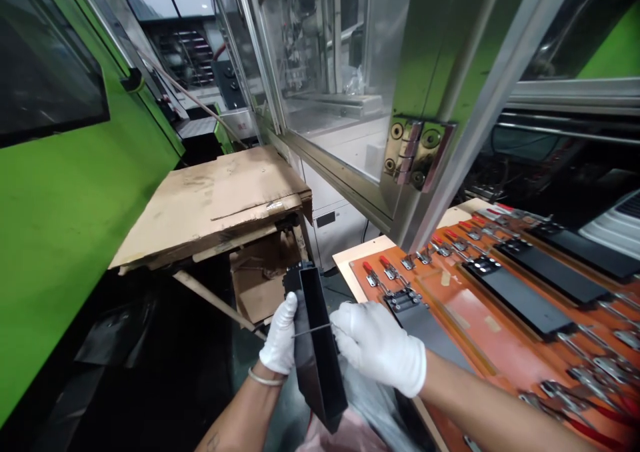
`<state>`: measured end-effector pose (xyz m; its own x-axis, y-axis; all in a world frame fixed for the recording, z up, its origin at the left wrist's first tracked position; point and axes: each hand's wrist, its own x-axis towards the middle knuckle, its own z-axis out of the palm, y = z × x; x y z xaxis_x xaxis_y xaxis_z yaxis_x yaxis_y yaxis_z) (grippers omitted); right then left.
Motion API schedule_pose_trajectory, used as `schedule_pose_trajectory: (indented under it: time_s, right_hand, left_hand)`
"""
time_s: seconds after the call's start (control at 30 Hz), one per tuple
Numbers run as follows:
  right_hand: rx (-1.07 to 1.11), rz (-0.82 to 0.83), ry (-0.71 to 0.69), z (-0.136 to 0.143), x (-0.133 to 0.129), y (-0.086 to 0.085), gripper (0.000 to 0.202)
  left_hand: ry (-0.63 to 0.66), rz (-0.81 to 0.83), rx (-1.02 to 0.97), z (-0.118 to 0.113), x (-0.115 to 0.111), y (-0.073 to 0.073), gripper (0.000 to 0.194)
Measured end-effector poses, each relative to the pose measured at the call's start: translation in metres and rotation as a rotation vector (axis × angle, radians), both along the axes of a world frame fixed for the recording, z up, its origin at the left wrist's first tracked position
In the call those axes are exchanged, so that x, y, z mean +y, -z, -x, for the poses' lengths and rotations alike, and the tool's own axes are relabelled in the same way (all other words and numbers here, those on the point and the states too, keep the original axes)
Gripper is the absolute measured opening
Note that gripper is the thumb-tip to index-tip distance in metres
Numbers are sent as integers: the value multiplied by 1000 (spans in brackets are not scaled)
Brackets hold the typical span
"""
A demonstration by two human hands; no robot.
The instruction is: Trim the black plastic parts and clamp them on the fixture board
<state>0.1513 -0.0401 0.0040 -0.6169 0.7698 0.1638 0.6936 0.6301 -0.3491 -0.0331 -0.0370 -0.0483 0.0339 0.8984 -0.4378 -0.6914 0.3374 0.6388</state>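
A long, hollow black part (pixel 320 352) stands tilted in front of me, its open side facing up and to the right. My left hand (pixel 281 335), in a white glove, grips its left side near the middle. On the other side, my right hand (pixel 377 345), also gloved, has its fingers closed on a thin dark rod (pixel 314 331). The rod crosses over the open side of the black part and reaches toward my left hand. What kind of tool the rod is cannot be made out.
To the right, an orange fixture board (pixel 480 319) carries red-handled toggle clamps and long dark panels (pixel 520 299). A metal-framed door (pixel 395 205) hangs above its left corner. Ahead stands a cardboard-covered table (pixel 215 199); a green machine (pixel 65 205) is at left.
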Motion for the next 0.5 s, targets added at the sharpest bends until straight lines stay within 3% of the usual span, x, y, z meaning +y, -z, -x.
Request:
schedule_pose_trajectory:
  time_s: [0.13, 0.23, 0.37, 0.5]
  right_hand:
    - [239, 38, 122, 5, 10, -2, 27]
    - [491, 195, 251, 16, 20, -1, 32]
    - [679, 370, 364, 29, 30, 7, 30]
    - [632, 429, 416, 28, 21, 14, 15]
  left_hand:
    - [-128, -161, 172, -7, 1, 4, 45]
    - [-155, -181, 216, -10, 5, 12, 46]
    - [-214, -117, 162, -8, 10, 22, 47]
    - [-228, 62, 27, 6, 10, 26, 47]
